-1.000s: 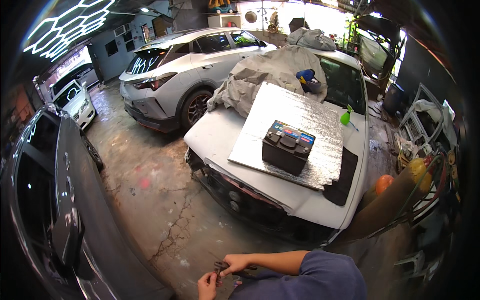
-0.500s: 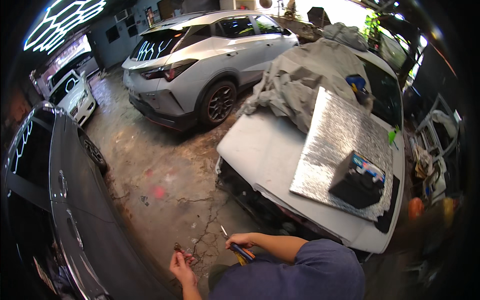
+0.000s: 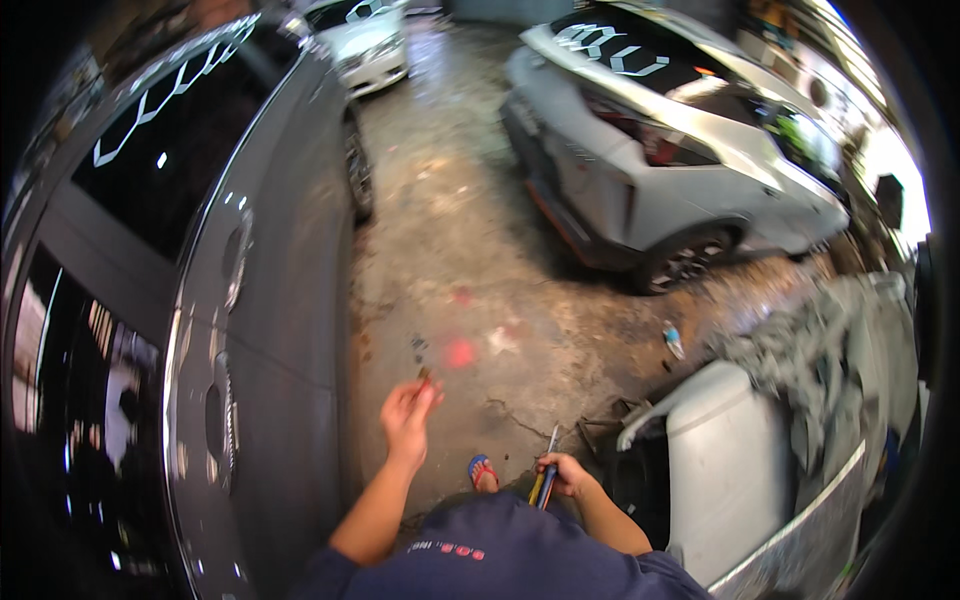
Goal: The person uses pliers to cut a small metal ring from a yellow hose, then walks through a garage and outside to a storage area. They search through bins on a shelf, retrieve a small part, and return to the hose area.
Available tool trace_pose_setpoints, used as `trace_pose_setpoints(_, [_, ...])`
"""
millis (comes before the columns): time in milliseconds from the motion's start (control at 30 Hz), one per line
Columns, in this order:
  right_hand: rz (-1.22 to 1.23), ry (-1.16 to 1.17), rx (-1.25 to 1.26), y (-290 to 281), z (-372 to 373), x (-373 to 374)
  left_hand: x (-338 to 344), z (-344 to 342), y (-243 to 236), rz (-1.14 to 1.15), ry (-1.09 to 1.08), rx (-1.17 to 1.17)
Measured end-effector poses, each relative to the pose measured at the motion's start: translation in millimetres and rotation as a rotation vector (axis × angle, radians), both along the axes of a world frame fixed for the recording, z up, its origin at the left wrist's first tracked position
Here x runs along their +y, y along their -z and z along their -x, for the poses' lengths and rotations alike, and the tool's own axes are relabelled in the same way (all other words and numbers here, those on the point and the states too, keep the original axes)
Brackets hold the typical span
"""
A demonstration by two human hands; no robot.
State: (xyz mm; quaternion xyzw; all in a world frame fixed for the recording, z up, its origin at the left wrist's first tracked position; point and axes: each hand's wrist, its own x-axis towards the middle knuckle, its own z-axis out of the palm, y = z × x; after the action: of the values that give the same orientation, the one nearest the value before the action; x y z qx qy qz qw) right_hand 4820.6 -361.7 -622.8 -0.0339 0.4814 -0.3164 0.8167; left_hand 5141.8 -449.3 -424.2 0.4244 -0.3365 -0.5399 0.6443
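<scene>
My left hand [image 3: 408,415] is raised over the floor near the dark car. Its thumb and fingertips pinch a small brownish piece [image 3: 424,375], too small and blurred to name. Lower and to the right, close to my body, my right hand [image 3: 566,474] is closed around a screwdriver [image 3: 547,487] with a dark blue handle. The metal shaft points up and away from me. A yellow-handled tool [image 3: 536,489] sits beside it in the same grip; its kind cannot be made out.
A dark grey car [image 3: 285,310] stands close along my left. At the right is a white hood [image 3: 715,450] with a grey cover [image 3: 850,350] and a silver insulating sheet [image 3: 815,520]. A silver-grey car [image 3: 660,190] and a white car [image 3: 372,55] are farther off. A plastic bottle [image 3: 673,340] lies on the floor.
My view has turned left toward the dark car, so the battery on the silver sheet is out of view. My left hand has lifted with the small piece, and both hands keep their hold.
</scene>
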Motion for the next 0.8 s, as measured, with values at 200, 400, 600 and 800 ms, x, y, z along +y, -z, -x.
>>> trace_pose_setpoints(200, [-0.033,0.177,-0.096,8,-31,-155,-212,2,-42,0.259,0.017,-0.076])
trace_pose_setpoints(400, [-0.003,0.137,-0.068,25,-47,-406,-407,-12,-36,0.371,0.111,-0.005])
trace_pose_setpoints(600, [0.045,-0.264,-0.017,-8,-88,-651,-566,-38,-58,0.216,0.052,0.133])
trace_pose_setpoints(800, [-0.015,-0.593,0.009,14,-135,-851,-739,-76,-42,0.091,-0.101,0.091])
